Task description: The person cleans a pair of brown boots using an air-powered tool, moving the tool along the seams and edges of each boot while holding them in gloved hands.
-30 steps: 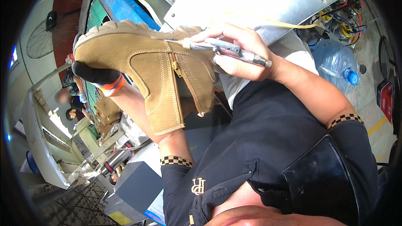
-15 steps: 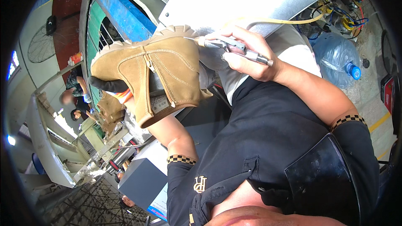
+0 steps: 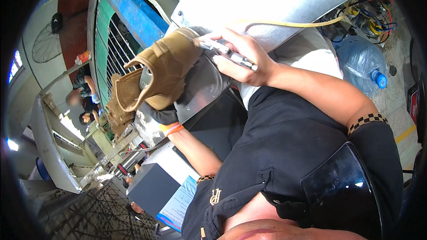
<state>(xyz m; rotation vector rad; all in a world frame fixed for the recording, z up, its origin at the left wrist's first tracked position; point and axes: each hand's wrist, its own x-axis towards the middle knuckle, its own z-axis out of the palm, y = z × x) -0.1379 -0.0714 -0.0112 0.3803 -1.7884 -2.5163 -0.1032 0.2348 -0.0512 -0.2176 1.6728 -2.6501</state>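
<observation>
A tan lace-less-looking boot (image 3: 171, 62) is raised in front of me, its open shaft facing the lower left. My left hand (image 3: 165, 116), in a dark glove with an orange cuff, grips it from beneath; some fingers are hidden behind the boot. My right hand (image 3: 247, 58) is bare and closed around a silver hand tool with a thin pointed tip (image 3: 229, 53). The tip is at the boot's upper right end; whether it touches I cannot tell. A yellow hose (image 3: 284, 24) curves away behind the right hand across a shiny metal surface.
A pale metal cover (image 3: 249, 0) slopes ahead of me beside a blue beam (image 3: 133, 9). More tan boots (image 3: 118, 115) are at the left, near people at work. A large clear water bottle (image 3: 360, 62) lies right, below tangled wires (image 3: 373, 18). A grey box (image 3: 153, 186) stands lower left.
The boot has been turned, so its zipped side no longer shows and its shaft opening points left. My left hand has come out of the shaft to its underside. My right hand moved slightly left.
</observation>
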